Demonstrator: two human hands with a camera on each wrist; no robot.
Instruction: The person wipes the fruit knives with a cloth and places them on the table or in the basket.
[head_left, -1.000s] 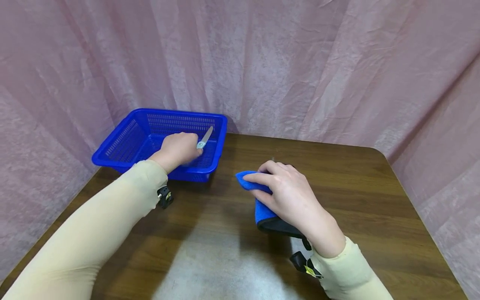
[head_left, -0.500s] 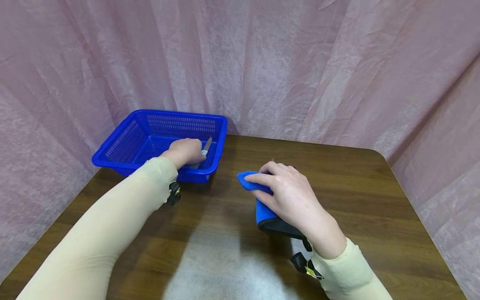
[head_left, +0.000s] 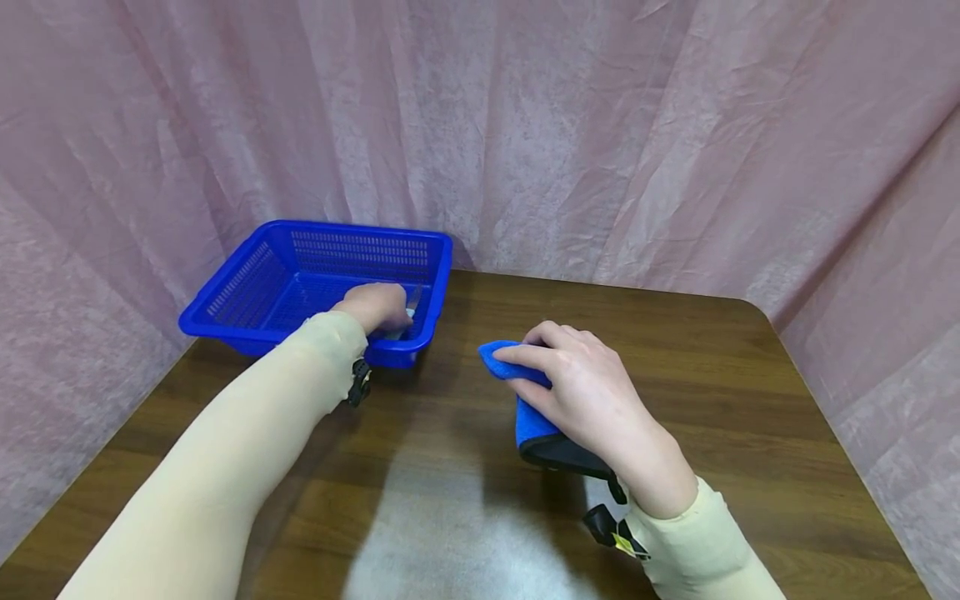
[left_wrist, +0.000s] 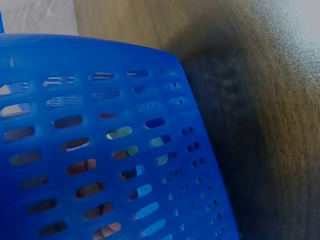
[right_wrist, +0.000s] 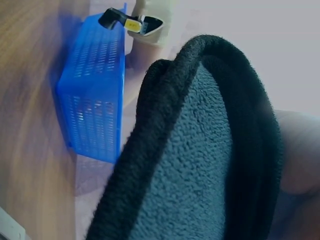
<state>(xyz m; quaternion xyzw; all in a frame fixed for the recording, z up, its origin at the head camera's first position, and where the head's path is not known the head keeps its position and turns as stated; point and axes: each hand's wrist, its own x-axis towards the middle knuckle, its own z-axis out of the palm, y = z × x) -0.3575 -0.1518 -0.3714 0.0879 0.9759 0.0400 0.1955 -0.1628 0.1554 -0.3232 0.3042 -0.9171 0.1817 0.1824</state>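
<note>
Inside the blue plastic basket (head_left: 315, 223), near its right end, my left hand (head_left: 378, 305) grips a knife (head_left: 415, 298) with a pale handle. The blade points away toward the back wall of the basket. Most of the handle is hidden under the hand. The perforated basket side (left_wrist: 120, 105) fills much of the left wrist view, and bits of fingers show through its slots. Over the table, my right hand (head_left: 577, 387) holds a folded blue cloth (head_left: 534, 423) with dark edging, thumb and fingers around it. The right wrist view shows the fold of the cloth (right_wrist: 187, 165) close up.
The brown wooden table (head_left: 675, 333) spreads in front of me, with a bright reflection (head_left: 442, 533) near its front. A pink curtain (head_left: 525, 142) hangs behind the table and at its sides. The basket stands at the back left.
My left hand has lowered the knife deeper into the basket and moved slightly right. The blade has sunk below the basket rim. My right hand with the cloth stays nearly still.
</note>
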